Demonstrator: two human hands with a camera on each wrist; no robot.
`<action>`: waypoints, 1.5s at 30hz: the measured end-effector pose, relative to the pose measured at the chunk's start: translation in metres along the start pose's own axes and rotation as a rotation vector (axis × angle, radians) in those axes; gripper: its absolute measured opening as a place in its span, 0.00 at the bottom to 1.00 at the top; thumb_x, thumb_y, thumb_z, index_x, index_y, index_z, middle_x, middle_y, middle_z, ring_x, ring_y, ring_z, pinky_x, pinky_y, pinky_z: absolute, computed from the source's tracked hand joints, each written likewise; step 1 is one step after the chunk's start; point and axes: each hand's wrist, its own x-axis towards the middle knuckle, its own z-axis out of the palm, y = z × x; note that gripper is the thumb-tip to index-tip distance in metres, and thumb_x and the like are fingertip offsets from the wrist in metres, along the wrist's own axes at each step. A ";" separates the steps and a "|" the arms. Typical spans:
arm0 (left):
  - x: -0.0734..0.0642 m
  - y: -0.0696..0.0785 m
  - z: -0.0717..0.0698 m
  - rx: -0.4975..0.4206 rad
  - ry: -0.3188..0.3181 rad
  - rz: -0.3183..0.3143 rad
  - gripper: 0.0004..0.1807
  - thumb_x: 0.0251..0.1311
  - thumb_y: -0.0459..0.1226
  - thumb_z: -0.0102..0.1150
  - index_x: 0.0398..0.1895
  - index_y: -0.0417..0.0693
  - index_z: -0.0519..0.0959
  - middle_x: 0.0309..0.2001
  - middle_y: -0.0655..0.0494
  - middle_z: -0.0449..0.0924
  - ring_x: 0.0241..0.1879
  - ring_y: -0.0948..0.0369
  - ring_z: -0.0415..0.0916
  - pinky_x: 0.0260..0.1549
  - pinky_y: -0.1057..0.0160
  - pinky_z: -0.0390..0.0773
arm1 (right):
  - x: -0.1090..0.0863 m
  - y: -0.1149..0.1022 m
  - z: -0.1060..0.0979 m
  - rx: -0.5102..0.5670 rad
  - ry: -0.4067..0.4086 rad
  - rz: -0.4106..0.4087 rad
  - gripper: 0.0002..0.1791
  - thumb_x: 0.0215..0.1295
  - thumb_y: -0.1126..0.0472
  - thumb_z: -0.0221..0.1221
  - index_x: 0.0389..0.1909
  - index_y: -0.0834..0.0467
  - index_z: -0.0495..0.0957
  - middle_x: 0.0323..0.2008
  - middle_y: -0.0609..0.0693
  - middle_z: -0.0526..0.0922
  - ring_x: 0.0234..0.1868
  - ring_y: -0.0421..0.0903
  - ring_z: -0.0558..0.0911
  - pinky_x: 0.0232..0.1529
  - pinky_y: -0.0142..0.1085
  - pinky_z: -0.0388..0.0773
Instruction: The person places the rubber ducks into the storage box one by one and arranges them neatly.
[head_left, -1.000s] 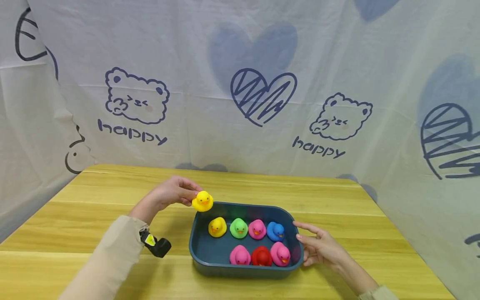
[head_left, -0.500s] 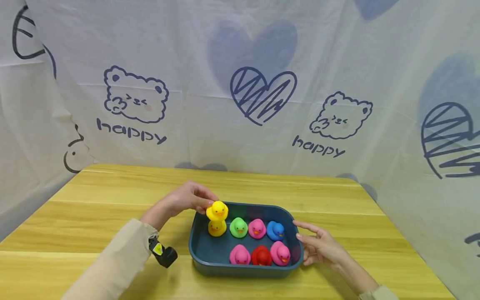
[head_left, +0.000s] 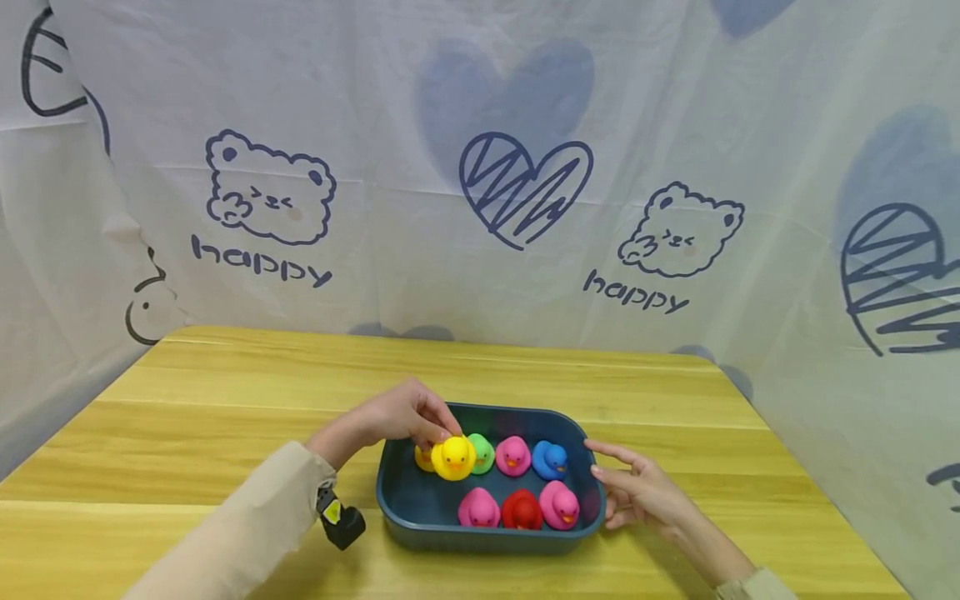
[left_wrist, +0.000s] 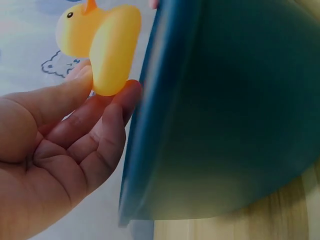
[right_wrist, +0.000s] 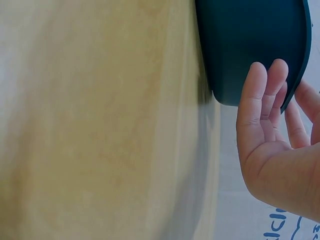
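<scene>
My left hand (head_left: 408, 414) pinches a yellow rubber duck (head_left: 453, 458) between thumb and fingers over the left part of a dark blue bin (head_left: 480, 542). In the left wrist view the duck (left_wrist: 114, 50) shows side-on, with the fingertips close by the bin's rim. Partly hidden behind it in the head view are another yellow duck (head_left: 423, 459) and a green duck (head_left: 482, 454). My right hand (head_left: 648, 493) touches the bin's right end, its fingers extended along the outer wall (right_wrist: 240, 45) and rim.
Inside the bin, a pink duck (head_left: 513, 456) and a blue duck (head_left: 550, 460) stand at the back. Along the front wall are two pink ducks (head_left: 478, 507) with a red one (head_left: 522, 509) between them. The bin rests on a wooden table (head_left: 247, 375) before a printed cloth (head_left: 405, 250).
My left hand has carried the yellow duck rightward and down, from beyond the bin's back left corner to in front of the green duck. The right hand stays at the bin's right end.
</scene>
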 end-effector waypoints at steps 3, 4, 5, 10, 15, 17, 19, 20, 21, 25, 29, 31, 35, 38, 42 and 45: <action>0.001 -0.001 0.003 0.021 -0.024 0.008 0.06 0.52 0.25 0.57 0.33 0.34 0.81 0.30 0.49 0.80 0.24 0.58 0.75 0.27 0.60 0.78 | 0.000 0.000 0.000 -0.004 0.001 -0.003 0.29 0.63 0.59 0.53 0.65 0.57 0.57 0.16 0.49 0.76 0.16 0.40 0.76 0.20 0.33 0.77; 0.001 -0.002 0.003 0.025 -0.031 0.006 0.06 0.52 0.25 0.57 0.33 0.34 0.81 0.29 0.50 0.80 0.24 0.58 0.75 0.27 0.60 0.78 | 0.000 0.000 0.001 -0.005 -0.002 -0.007 0.29 0.63 0.59 0.53 0.65 0.57 0.57 0.16 0.49 0.76 0.16 0.40 0.76 0.20 0.33 0.77; 0.002 -0.002 0.004 0.027 -0.037 0.003 0.06 0.52 0.25 0.57 0.33 0.34 0.81 0.29 0.50 0.80 0.24 0.58 0.75 0.27 0.60 0.78 | 0.000 0.000 0.001 -0.006 -0.002 -0.007 0.29 0.63 0.59 0.53 0.65 0.57 0.57 0.16 0.49 0.76 0.16 0.40 0.76 0.20 0.33 0.77; 0.003 -0.003 0.006 0.017 -0.087 -0.025 0.06 0.51 0.24 0.57 0.32 0.34 0.81 0.29 0.49 0.81 0.21 0.59 0.73 0.26 0.59 0.78 | 0.000 -0.001 0.001 -0.003 -0.003 -0.007 0.29 0.63 0.59 0.53 0.65 0.57 0.57 0.16 0.49 0.75 0.16 0.40 0.76 0.21 0.33 0.77; 0.004 -0.005 0.007 0.010 -0.141 -0.057 0.05 0.51 0.24 0.57 0.31 0.34 0.81 0.28 0.50 0.81 0.21 0.61 0.72 0.23 0.64 0.77 | 0.000 0.000 0.001 -0.003 0.002 -0.006 0.29 0.63 0.59 0.53 0.64 0.57 0.58 0.16 0.49 0.75 0.15 0.40 0.76 0.21 0.33 0.77; 0.004 -0.007 0.009 0.015 -0.159 -0.065 0.05 0.51 0.24 0.58 0.30 0.34 0.81 0.27 0.50 0.81 0.20 0.62 0.72 0.23 0.66 0.77 | 0.000 0.000 0.001 -0.004 0.003 -0.007 0.29 0.63 0.59 0.53 0.64 0.57 0.58 0.16 0.49 0.75 0.15 0.40 0.76 0.20 0.33 0.77; 0.004 -0.008 0.010 0.020 -0.175 -0.070 0.04 0.50 0.24 0.58 0.29 0.35 0.82 0.27 0.50 0.81 0.20 0.62 0.72 0.22 0.66 0.76 | 0.000 0.000 0.001 -0.004 0.003 -0.008 0.29 0.63 0.59 0.53 0.64 0.57 0.58 0.16 0.49 0.76 0.15 0.40 0.76 0.20 0.33 0.77; 0.004 -0.009 0.011 0.023 -0.180 -0.069 0.04 0.50 0.24 0.58 0.29 0.35 0.81 0.27 0.50 0.81 0.20 0.62 0.72 0.22 0.66 0.77 | 0.000 0.000 0.001 -0.004 0.001 -0.008 0.29 0.63 0.60 0.53 0.64 0.57 0.58 0.16 0.49 0.76 0.15 0.40 0.76 0.20 0.33 0.77; 0.004 -0.009 0.011 0.027 -0.181 -0.070 0.04 0.50 0.24 0.58 0.29 0.35 0.82 0.26 0.50 0.81 0.20 0.62 0.72 0.22 0.66 0.77 | 0.000 0.000 0.001 -0.003 0.000 -0.008 0.29 0.63 0.60 0.53 0.64 0.57 0.58 0.16 0.49 0.75 0.15 0.40 0.76 0.20 0.33 0.77; 0.003 -0.009 0.013 0.052 -0.185 -0.065 0.04 0.49 0.24 0.58 0.27 0.34 0.81 0.26 0.50 0.81 0.20 0.63 0.72 0.23 0.65 0.77 | 0.001 0.000 0.000 -0.002 -0.006 -0.008 0.29 0.63 0.60 0.53 0.64 0.57 0.58 0.16 0.49 0.75 0.16 0.40 0.76 0.21 0.33 0.77; 0.003 -0.009 0.015 0.092 -0.190 -0.067 0.03 0.49 0.23 0.59 0.25 0.35 0.81 0.25 0.51 0.80 0.20 0.63 0.72 0.22 0.65 0.77 | 0.001 0.000 0.000 -0.001 -0.010 -0.006 0.29 0.64 0.60 0.53 0.64 0.57 0.58 0.16 0.49 0.76 0.16 0.40 0.76 0.21 0.33 0.77; 0.003 -0.009 0.017 0.113 -0.189 -0.073 0.03 0.48 0.23 0.59 0.24 0.35 0.81 0.24 0.52 0.80 0.19 0.64 0.72 0.22 0.65 0.77 | 0.001 0.000 0.000 -0.002 -0.012 -0.005 0.29 0.64 0.60 0.52 0.64 0.57 0.58 0.16 0.49 0.76 0.16 0.40 0.76 0.21 0.33 0.77; 0.003 -0.008 0.020 0.171 -0.176 -0.092 0.04 0.47 0.23 0.60 0.22 0.36 0.81 0.21 0.53 0.79 0.17 0.64 0.72 0.21 0.64 0.77 | 0.001 0.000 0.000 -0.008 -0.010 -0.005 0.29 0.64 0.60 0.53 0.65 0.58 0.57 0.16 0.49 0.76 0.16 0.40 0.76 0.21 0.33 0.77; 0.003 -0.008 0.022 0.222 -0.168 -0.113 0.04 0.46 0.23 0.61 0.20 0.37 0.81 0.20 0.53 0.79 0.16 0.62 0.72 0.20 0.64 0.77 | 0.001 0.000 0.000 -0.012 -0.007 -0.005 0.29 0.64 0.59 0.53 0.65 0.58 0.56 0.17 0.49 0.76 0.16 0.40 0.76 0.21 0.34 0.77; 0.004 -0.008 0.025 0.263 -0.153 -0.153 0.05 0.44 0.22 0.62 0.19 0.37 0.80 0.19 0.53 0.78 0.15 0.60 0.73 0.18 0.64 0.77 | 0.001 0.000 0.001 -0.012 -0.007 -0.005 0.30 0.63 0.59 0.53 0.65 0.58 0.56 0.17 0.49 0.76 0.16 0.40 0.76 0.21 0.34 0.77; 0.005 -0.008 0.026 0.284 -0.146 -0.179 0.06 0.44 0.21 0.62 0.18 0.38 0.80 0.18 0.53 0.77 0.16 0.59 0.74 0.19 0.64 0.77 | 0.000 -0.001 0.001 -0.012 -0.011 -0.009 0.30 0.63 0.60 0.53 0.65 0.58 0.56 0.17 0.49 0.76 0.16 0.40 0.76 0.21 0.34 0.77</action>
